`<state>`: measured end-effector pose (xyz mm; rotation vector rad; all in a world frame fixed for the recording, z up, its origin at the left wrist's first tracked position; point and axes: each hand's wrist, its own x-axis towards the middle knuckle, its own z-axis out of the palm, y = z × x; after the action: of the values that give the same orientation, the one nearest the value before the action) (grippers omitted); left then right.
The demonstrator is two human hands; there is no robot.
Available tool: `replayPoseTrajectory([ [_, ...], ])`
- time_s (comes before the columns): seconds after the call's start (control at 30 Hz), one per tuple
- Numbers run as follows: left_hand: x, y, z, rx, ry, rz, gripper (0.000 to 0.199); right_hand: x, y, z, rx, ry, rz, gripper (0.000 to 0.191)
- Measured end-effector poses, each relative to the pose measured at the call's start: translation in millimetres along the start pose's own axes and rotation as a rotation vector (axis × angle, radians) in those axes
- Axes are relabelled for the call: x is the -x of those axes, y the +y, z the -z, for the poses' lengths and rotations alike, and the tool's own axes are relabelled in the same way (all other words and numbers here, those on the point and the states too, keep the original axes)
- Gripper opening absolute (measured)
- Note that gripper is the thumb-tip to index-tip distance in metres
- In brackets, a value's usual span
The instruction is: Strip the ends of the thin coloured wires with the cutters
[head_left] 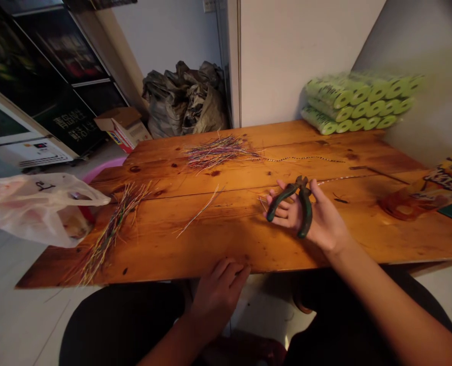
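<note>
Dark green pliers [305,206] lie across the upturned palm and fingers of my right hand [312,216], their handles spread and jaws pointing away from me. My left hand [222,284] rests at the front edge of the wooden table [226,249], its fingers bent and close together on the edge; nothing shows in it. A bundle of thin coloured wires [218,152] lies at the table's back, with a twisted strand [305,158] running right from it. Another wire bundle [114,226] lies at the left front, and a few loose wires [199,213] lie between.
A white plastic bag [31,203] stands at the left edge. Green-wrapped rolls [355,104] are stacked at the back right. An orange bottle [420,190] lies at the right, near a thin dark rod [386,174]. Behind the table are a grey sack [184,101] and a cardboard box [123,127].
</note>
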<state>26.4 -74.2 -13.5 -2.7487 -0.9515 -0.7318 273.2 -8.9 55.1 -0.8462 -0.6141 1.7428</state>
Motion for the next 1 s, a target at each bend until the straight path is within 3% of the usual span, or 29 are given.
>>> replayPoseTrajectory([
  [0.13,2,-2,-7.5,0.077,0.093,0.001,0.015,3,-1,-1,0.058,0.026,-0.015,0.056],
  [0.33,-4,-1,-5.7,0.203,0.064,0.035,0.011,1,-3,4,0.03,0.018,-0.064,0.059],
  [0.5,-32,-27,5.2,0.344,0.22,0.397,0.01,9,5,-14,0.128,0.015,-0.16,0.055],
  [0.6,-53,-51,10.2,0.384,0.254,0.521,0.011,19,21,-32,0.406,-0.078,-0.229,0.05],
  [0.67,-62,-61,12.9,0.432,0.268,0.556,0.01,26,32,-41,0.733,-0.16,-0.158,0.05],
  [0.77,-68,-62,17.1,0.46,0.304,0.562,0.008,30,40,-46,1.101,-0.097,-0.008,0.047],
  [1.0,-70,-45,26.2,0.395,0.39,0.466,0.011,29,37,-43,1.264,-0.055,0.102,0.043],
])
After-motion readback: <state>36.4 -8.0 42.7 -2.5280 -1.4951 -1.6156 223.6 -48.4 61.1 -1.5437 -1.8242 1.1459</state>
